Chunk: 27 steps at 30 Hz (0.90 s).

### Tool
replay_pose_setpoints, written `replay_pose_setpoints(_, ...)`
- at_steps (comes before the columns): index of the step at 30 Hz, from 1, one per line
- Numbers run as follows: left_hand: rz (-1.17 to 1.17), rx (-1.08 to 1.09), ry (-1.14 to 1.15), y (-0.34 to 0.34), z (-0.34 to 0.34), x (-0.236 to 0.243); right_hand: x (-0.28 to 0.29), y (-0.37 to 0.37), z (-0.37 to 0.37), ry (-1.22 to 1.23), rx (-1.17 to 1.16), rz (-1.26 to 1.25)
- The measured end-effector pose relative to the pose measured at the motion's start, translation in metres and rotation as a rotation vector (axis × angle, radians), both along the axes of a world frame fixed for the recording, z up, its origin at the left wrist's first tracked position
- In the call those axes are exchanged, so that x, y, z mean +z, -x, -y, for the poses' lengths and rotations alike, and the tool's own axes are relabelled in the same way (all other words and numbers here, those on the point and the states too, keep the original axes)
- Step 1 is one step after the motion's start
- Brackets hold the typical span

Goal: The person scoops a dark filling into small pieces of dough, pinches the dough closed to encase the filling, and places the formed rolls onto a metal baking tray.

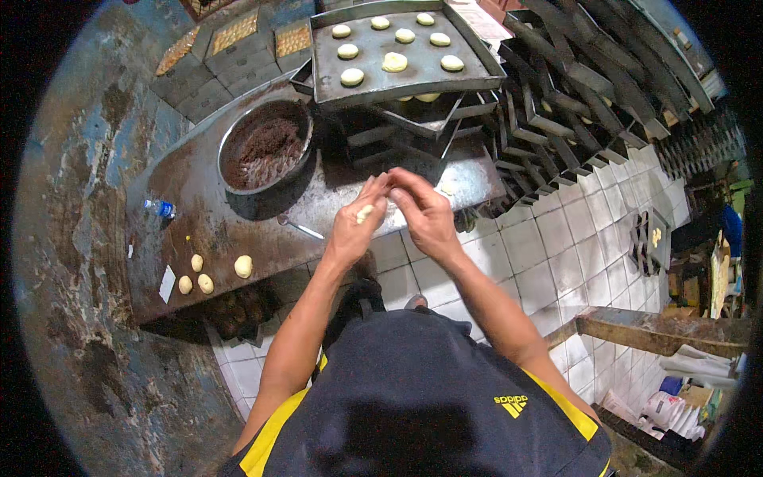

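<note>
A small pale piece of dough (pixel 364 213) shows at my left hand (pixel 354 229), whose fingers are bent round it. My right hand (pixel 425 213) meets the left one at the fingertips, its thumb and fingers curled together; what lies between them, if anything, is hidden. Both hands are over the front edge of the worktable (pixel 179 230). Left of them is a large metal bowl (pixel 230 179) of dark brown crumbly filling (pixel 273 143). Beyond them, a metal baking tray (pixel 409 83) carries several round dough pieces (pixel 404 36), set apart from each other.
Several dough balls (pixel 206 284) lie at the table's left end, near a white card (pixel 167 284) and a bottle with a blue label (pixel 161 208). A thin tool (pixel 302 227) sits by the front edge. Dark trays (pixel 556 103) are stacked at the right, above the tiled floor (pixel 540 238).
</note>
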<state>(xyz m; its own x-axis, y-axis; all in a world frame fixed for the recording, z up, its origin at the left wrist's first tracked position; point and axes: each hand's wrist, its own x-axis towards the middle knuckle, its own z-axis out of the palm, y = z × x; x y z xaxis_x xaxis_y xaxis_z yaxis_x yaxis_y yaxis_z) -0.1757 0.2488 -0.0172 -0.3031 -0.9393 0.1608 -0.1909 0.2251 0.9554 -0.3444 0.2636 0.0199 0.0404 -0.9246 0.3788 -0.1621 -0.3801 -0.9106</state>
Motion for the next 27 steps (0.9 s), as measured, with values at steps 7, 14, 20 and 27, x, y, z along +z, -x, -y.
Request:
replay_pose_setpoints(7,-0.581,-0.04,-0.277,0.045,0.044,0.036,-0.03,-0.01,0.042,-0.125,-0.036,0.156)
replay_pose_setpoints(14,-0.54,0.034,-0.314,0.038,0.151,0.049,0.033,0.02,0.167,-0.856,0.342,0.51)
replay_pose_setpoints(20,0.082,-0.057,0.015,-0.002,0.267,0.076,0.065,0.087,0.314,-0.42,-0.088,0.053)
replay_pose_setpoints(27,0.836,-0.04,0.781,0.072,0.44,0.001,0.053,0.108,0.38,-0.319,-0.178,-0.619)
